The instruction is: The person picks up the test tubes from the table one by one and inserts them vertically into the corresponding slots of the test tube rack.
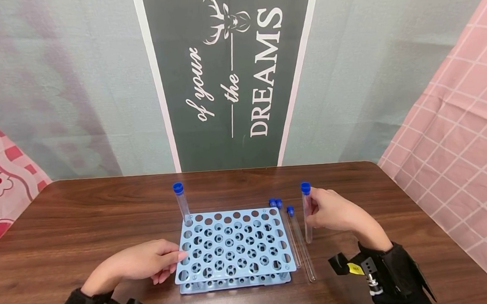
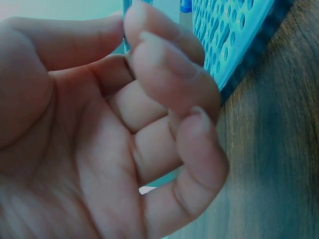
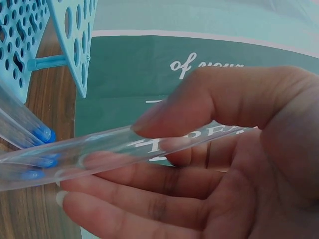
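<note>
A light blue test tube rack (image 1: pixel 234 246) with rows of round holes stands mid-table. My left hand (image 1: pixel 147 260) pinches its left edge between thumb and fingers; the left wrist view shows the fingertips meeting at the rack's edge (image 2: pixel 264 20). One blue-capped test tube (image 1: pixel 183 205) stands, leaning slightly, in the far-left corner hole. Right of the rack, my right hand (image 1: pixel 335 211) holds another clear test tube (image 1: pixel 308 222) roughly upright, blue cap on top. In the right wrist view, thumb and fingers grip this clear tube (image 3: pixel 109 147), which looks empty.
Several blue-capped tubes (image 1: pixel 301 244) lie on the table along the rack's right side, partly behind it. Brown wooden tabletop (image 1: pixel 105 216) surrounds everything. A hanging cloth (image 1: pixel 227 153) with white lettering closes off the back; pink cloths (image 1: pixel 455 125) hang at both sides.
</note>
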Available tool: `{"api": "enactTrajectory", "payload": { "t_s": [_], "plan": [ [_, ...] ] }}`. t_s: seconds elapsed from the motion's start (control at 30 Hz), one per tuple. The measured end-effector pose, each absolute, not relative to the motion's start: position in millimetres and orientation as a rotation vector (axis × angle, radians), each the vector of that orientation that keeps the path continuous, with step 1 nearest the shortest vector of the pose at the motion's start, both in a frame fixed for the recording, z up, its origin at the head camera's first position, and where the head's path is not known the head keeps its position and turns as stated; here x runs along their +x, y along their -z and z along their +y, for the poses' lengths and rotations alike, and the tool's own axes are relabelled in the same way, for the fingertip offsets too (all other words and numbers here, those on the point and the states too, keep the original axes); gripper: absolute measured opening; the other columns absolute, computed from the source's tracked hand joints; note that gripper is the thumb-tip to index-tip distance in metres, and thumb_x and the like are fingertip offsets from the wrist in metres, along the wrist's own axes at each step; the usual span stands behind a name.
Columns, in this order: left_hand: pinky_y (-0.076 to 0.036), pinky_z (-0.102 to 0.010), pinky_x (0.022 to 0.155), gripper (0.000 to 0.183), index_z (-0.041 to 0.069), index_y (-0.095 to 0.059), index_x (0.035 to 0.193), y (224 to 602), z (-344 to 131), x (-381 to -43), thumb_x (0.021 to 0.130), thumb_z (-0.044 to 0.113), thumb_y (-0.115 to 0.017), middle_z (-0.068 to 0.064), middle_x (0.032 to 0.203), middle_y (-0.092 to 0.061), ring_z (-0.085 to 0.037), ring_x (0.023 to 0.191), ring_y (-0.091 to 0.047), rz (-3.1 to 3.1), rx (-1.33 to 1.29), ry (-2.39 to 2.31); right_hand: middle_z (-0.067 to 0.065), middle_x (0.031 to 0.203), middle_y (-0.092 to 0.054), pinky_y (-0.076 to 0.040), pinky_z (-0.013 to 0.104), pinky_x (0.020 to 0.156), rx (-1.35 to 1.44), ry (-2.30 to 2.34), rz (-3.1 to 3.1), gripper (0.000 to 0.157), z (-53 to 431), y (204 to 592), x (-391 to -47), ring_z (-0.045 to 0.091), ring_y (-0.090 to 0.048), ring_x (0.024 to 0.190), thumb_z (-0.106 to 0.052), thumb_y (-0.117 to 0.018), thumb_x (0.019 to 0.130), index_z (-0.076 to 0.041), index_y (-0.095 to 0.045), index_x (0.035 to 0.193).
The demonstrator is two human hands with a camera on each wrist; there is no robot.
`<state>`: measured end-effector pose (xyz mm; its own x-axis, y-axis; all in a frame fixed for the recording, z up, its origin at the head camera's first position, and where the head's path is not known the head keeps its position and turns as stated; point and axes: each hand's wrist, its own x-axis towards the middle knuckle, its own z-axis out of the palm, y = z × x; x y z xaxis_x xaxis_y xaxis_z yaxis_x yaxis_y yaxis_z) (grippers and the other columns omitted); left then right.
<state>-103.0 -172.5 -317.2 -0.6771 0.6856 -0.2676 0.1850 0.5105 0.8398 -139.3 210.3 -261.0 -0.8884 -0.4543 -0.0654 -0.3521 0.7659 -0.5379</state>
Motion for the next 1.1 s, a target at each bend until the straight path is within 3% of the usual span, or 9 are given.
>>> {"api": "enactTrajectory", "payload": {
  "t_s": [1.1],
  "plan": [
    [-0.039, -0.02, 0.043, 0.037, 0.007, -0.049, 0.065, 317.4, -172.7, -103.2, 0.096, 0.027, -0.043, 0.005, 0.05, -0.044, -0.008, 0.043, -0.043, 2.164, 0.715, -1.103, 0.001, 0.061, -0.048, -0.042, 0.032, 0.053, -0.678, 0.894, 2.811, 0.016, 209.3, 253.8, -134.4, 0.017, -0.046, 0.057, 0.001, -0.06, 0.073, -0.006, -0.047, 0.077]
  ]
}}
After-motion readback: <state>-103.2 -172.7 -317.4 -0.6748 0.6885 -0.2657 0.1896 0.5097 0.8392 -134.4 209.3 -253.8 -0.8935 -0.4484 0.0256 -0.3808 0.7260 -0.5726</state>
